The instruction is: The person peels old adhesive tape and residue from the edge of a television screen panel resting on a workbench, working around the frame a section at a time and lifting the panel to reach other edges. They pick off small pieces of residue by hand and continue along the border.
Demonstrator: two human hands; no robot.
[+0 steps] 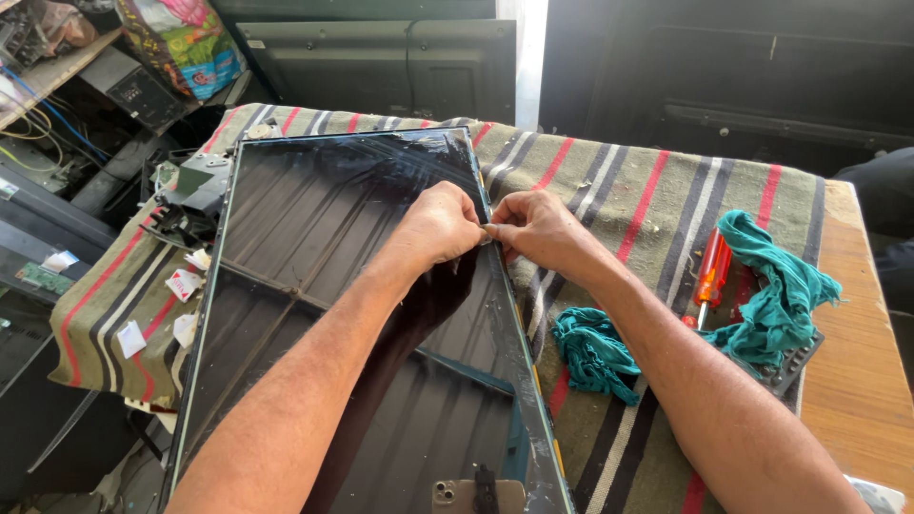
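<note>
I see both hands pinched on the right edge of the panel [324, 314]: left hand [440, 227], right hand [539, 228]. The panel lies flat on the striped cloth [657, 190], long axis running away from me. White labels [181, 284] dot its left edge; a colourful bag [181, 38] sits top left.

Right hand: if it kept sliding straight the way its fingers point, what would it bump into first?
The right hand points left along the edge of the glossy dark panel. It would meet the left hand almost at once; their fingertips already look to be touching, pinched together at that edge.
</note>
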